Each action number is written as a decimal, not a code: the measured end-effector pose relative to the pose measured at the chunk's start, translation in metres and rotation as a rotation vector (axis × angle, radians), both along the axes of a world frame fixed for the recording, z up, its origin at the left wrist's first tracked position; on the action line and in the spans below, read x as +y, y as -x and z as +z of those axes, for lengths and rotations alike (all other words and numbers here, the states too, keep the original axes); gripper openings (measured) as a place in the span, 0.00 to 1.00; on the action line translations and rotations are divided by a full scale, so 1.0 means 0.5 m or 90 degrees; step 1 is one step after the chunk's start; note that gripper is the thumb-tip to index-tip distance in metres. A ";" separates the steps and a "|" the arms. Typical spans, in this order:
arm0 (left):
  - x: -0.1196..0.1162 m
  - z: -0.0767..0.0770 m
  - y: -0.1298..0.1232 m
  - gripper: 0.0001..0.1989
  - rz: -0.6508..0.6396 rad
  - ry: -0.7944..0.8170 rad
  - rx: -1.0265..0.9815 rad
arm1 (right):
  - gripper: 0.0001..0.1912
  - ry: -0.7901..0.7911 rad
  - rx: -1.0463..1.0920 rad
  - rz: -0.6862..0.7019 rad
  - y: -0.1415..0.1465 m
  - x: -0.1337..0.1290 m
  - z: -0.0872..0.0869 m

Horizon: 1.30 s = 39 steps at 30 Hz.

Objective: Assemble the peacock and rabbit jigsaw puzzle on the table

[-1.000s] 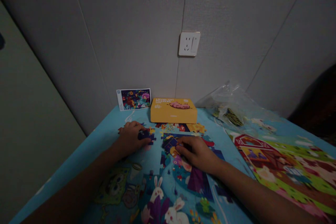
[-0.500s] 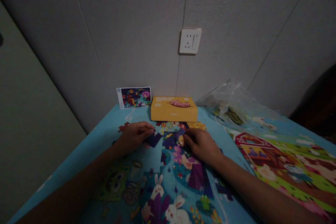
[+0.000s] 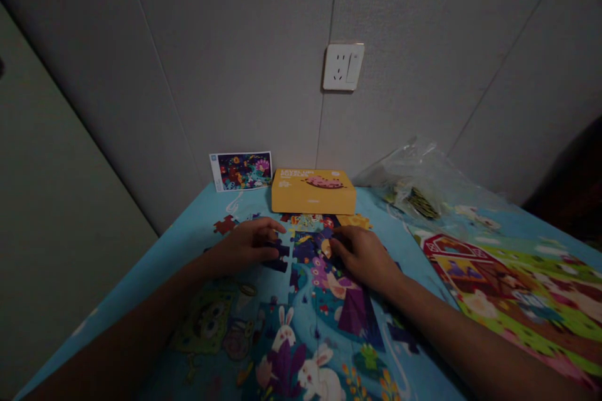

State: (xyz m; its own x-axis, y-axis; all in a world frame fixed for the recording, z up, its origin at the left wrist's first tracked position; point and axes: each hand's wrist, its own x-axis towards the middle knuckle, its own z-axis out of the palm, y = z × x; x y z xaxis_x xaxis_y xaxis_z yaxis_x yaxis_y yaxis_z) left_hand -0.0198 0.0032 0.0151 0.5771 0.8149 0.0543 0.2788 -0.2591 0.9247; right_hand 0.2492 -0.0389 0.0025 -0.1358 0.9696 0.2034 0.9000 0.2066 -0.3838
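Observation:
My left hand (image 3: 251, 244) holds a dark blue puzzle piece (image 3: 278, 258) between thumb and fingers, beside the left edge of the joined puzzle (image 3: 320, 326). At the puzzle's upper right part, my right hand (image 3: 360, 254) has its thumb and forefinger on a purple-blue piece with an orange patch (image 3: 324, 241). White rabbits and a purple plant show on the puzzle's near part. A reddish loose piece (image 3: 226, 224) lies beyond my left hand. Some loose dark pieces (image 3: 403, 335) are partly hidden by my right forearm.
Behind the puzzle stands a yellow box (image 3: 313, 194), with a picture card (image 3: 242, 171) leaning on the wall to its left. A clear plastic bag (image 3: 418, 191) holding pieces lies at the back right. A farm puzzle (image 3: 508, 288) spreads over the right side.
The dark piece in my left hand has turned from tilted to nearly level with the puzzle's edge, and my left fingers have spread slightly. My right hand has barely moved. The view has shifted slightly.

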 end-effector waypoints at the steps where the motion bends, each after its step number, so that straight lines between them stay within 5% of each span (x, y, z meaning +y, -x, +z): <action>1: 0.002 -0.001 0.002 0.18 -0.001 0.006 -0.012 | 0.13 0.000 0.000 0.000 0.000 0.000 0.000; 5: 0.005 0.000 0.007 0.13 0.018 0.047 -0.044 | 0.13 0.002 0.002 0.002 -0.001 0.000 -0.002; 9: -0.001 0.004 0.007 0.13 -0.045 0.077 -0.024 | 0.13 0.000 0.003 0.007 -0.001 0.000 -0.003; 14: -0.005 0.005 0.002 0.22 -0.036 0.043 0.011 | 0.13 -0.001 -0.008 0.009 0.000 -0.001 -0.001; 19: -0.003 0.000 0.003 0.13 -0.070 0.002 0.078 | 0.13 -0.004 -0.007 0.009 0.000 -0.003 0.000; 39: -0.003 -0.005 0.005 0.13 -0.132 0.000 0.163 | 0.14 -0.001 -0.022 0.014 0.001 -0.003 0.001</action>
